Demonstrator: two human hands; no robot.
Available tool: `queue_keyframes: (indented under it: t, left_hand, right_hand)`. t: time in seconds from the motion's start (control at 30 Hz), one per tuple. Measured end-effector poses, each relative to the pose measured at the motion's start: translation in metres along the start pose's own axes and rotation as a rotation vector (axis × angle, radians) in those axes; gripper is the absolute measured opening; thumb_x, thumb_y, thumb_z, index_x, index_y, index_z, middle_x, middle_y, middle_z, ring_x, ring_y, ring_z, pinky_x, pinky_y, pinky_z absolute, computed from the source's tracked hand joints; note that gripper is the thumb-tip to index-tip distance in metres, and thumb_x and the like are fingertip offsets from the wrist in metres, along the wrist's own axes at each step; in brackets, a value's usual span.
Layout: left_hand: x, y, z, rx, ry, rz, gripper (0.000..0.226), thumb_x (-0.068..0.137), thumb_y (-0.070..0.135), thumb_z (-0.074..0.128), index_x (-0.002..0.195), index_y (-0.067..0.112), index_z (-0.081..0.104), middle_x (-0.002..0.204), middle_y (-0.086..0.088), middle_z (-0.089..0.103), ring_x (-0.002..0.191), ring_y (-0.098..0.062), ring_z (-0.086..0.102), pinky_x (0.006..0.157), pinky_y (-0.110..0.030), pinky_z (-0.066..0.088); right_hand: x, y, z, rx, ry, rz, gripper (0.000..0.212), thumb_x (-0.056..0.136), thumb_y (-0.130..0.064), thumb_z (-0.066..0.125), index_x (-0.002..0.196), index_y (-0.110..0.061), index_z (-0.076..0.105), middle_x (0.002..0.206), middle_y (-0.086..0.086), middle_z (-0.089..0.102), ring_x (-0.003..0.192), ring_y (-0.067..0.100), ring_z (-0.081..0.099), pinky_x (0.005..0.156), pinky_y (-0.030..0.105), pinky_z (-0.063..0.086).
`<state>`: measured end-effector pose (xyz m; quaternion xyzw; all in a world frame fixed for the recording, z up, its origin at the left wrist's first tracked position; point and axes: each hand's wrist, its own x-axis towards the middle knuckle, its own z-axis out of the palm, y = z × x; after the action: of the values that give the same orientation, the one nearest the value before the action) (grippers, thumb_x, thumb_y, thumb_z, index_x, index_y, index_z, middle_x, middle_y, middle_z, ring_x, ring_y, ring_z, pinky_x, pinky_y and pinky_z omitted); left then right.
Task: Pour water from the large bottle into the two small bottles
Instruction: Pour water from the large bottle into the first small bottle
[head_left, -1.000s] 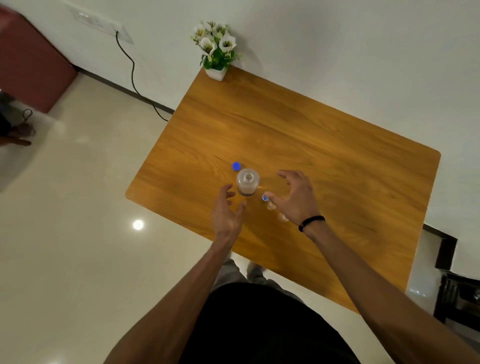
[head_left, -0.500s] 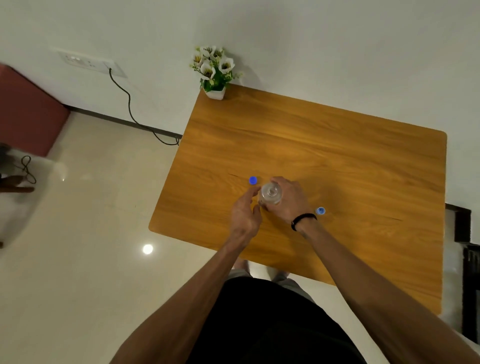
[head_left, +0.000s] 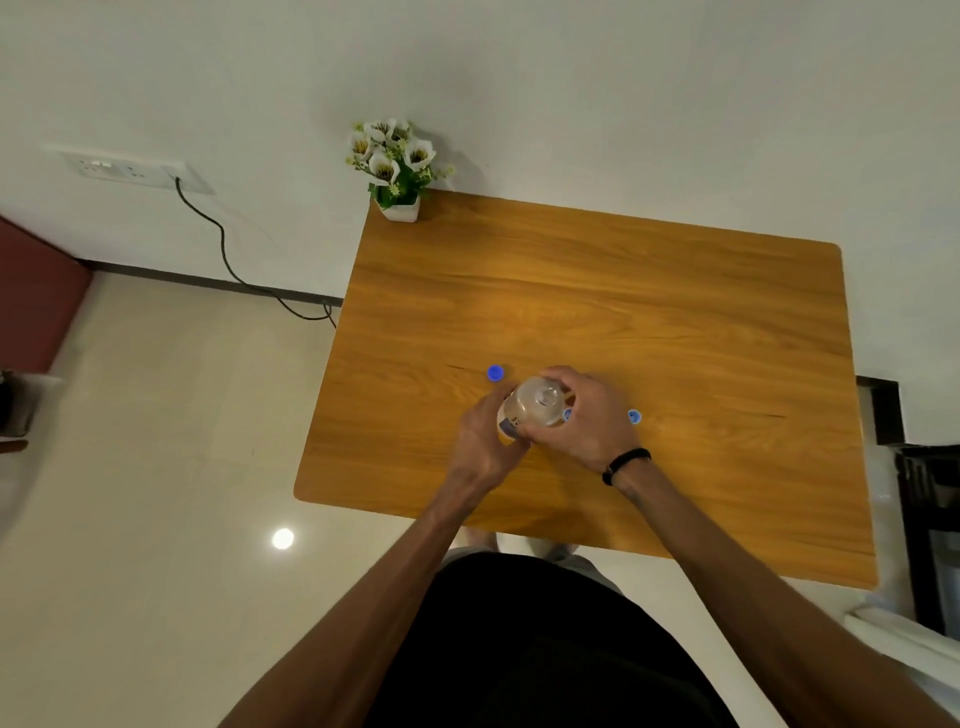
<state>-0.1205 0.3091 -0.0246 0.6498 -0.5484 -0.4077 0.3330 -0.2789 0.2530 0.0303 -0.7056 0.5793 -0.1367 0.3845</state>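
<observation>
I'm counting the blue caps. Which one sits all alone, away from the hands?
The cap on the left, lying on the table beyond the left hand. The other two blue caps sit by the right hand.

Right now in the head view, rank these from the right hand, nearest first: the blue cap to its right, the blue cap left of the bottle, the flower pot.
1. Blue cap just right of the right hand.
2. Blue cap beyond the large bottle, on its left.
3. Flower pot, far-left table corner.
</observation>
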Motion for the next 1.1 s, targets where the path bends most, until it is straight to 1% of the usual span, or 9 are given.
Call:
queue_keyframes:
  t: [0.03,0.1,0.17,0.4,0.57,0.67,0.77,0.9,1.1]
  left_hand:
    - [-0.002,0.001,-0.002,-0.003,-0.02,0.022,0.066,0.083,0.014,0.085,0.141,0.005,0.055,0.128,-0.008,0.07,0.114,-0.019,0.067,0.091,-0.01,0.048]
    - [-0.007,0.004,-0.005,0.027,-0.063,0.061,0.069,0.083,0.023,0.086,0.142,0.009,0.055,0.129,-0.005,0.07,0.115,-0.02,0.067,0.096,-0.027,0.053]
    - [-0.014,0.007,-0.006,0.1,-0.11,0.085,0.069,0.085,0.034,0.084,0.144,0.015,0.053,0.133,0.0,0.067,0.121,-0.022,0.061,0.1,-0.039,0.051]
    - [-0.038,0.032,0.009,0.174,-0.182,0.228,0.069,0.086,0.045,0.078,0.145,0.017,0.054,0.131,0.001,0.067,0.118,-0.019,0.053,0.094,-0.031,0.045]
    - [-0.041,0.043,0.032,0.196,-0.314,0.274,0.072,0.084,0.037,0.081,0.147,0.018,0.052,0.134,0.0,0.067,0.119,-0.02,0.052,0.098,-0.031,0.044]
    - [-0.036,0.048,0.045,0.211,-0.433,0.228,0.075,0.082,0.038,0.082,0.148,0.027,0.049,0.136,0.006,0.065,0.117,-0.019,0.057,0.098,-0.035,0.048]
    - [-0.028,0.047,0.058,0.283,-0.49,0.151,0.073,0.084,0.033,0.082,0.148,0.034,0.047,0.128,0.006,0.067,0.1,-0.016,0.065,0.088,-0.04,0.056]
    - [-0.018,0.047,0.077,0.199,-0.354,-0.094,0.055,0.092,0.028,0.075,0.141,0.033,0.051,0.109,0.005,0.072,0.078,-0.009,0.069,0.075,-0.032,0.061]
    - [-0.01,0.052,0.116,0.106,-0.266,-0.163,0.06,0.094,0.026,0.073,0.148,0.028,0.049,0.094,0.003,0.075,0.083,-0.015,0.072,0.079,-0.037,0.062]
  right_hand:
    - [-0.006,-0.002,-0.003,0.003,0.004,0.0,0.079,0.062,-0.046,0.094,0.13,-0.021,0.063,0.116,-0.007,0.067,0.111,0.018,0.06,0.093,0.039,0.054]
    - [-0.019,-0.003,-0.007,0.033,0.022,0.006,0.08,0.063,-0.047,0.094,0.133,-0.024,0.062,0.121,-0.006,0.067,0.112,0.014,0.06,0.094,0.037,0.055]
    - [-0.034,-0.002,-0.011,0.077,0.06,0.007,0.081,0.063,-0.05,0.094,0.134,-0.028,0.061,0.123,-0.009,0.067,0.111,0.009,0.061,0.093,0.032,0.056]
    - [-0.09,0.015,-0.02,0.298,0.218,0.041,0.078,0.066,-0.043,0.095,0.135,-0.036,0.059,0.129,-0.024,0.064,0.116,-0.002,0.061,0.09,0.012,0.05]
    - [-0.119,0.037,-0.021,0.368,0.299,0.116,0.073,0.065,-0.039,0.097,0.129,-0.035,0.062,0.125,-0.021,0.069,0.118,0.004,0.065,0.094,0.02,0.054]
    - [-0.132,0.05,-0.026,0.336,0.342,0.128,0.072,0.066,-0.043,0.096,0.129,-0.033,0.063,0.123,-0.02,0.07,0.116,0.006,0.067,0.094,0.022,0.056]
    - [-0.14,0.064,-0.034,0.324,0.374,0.161,0.069,0.066,-0.046,0.096,0.125,-0.036,0.063,0.118,-0.022,0.07,0.112,0.005,0.068,0.09,0.02,0.057]
    - [-0.145,0.081,-0.048,0.312,0.39,0.208,0.069,0.064,-0.05,0.095,0.124,-0.036,0.063,0.116,-0.026,0.068,0.11,0.002,0.066,0.088,0.014,0.055]
    - [-0.146,0.099,-0.069,0.304,0.38,0.22,0.066,0.065,-0.047,0.095,0.121,-0.035,0.064,0.114,-0.024,0.069,0.107,0.003,0.067,0.087,0.011,0.053]
